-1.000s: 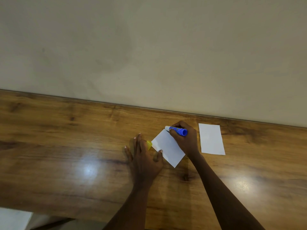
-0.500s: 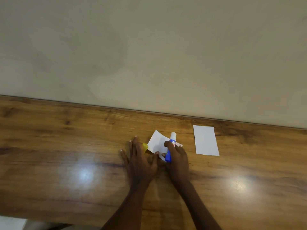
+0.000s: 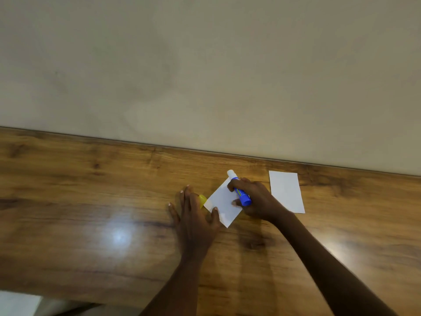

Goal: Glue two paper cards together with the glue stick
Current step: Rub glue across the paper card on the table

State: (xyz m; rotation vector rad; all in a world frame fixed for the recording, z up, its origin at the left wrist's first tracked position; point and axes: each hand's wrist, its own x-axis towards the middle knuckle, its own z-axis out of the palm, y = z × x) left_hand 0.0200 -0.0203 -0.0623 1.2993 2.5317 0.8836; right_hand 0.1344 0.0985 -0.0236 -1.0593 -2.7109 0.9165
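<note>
A white paper card lies tilted on the wooden table. My left hand rests flat beside it, thumb pressing the card's near-left edge. A yellow cap peeks out by the left fingers. My right hand grips a blue glue stick, its white tip at the card's far corner. A second white card lies flat to the right, partly behind the right hand.
A plain beige wall rises directly behind the table. The table's near edge runs along the bottom left, with a pale floor patch below it. Glare spots shine on the wood at left and right.
My right hand has swept the glue stick from the card's near part to its far corner, and the card is more exposed. The left hand stays in place.
</note>
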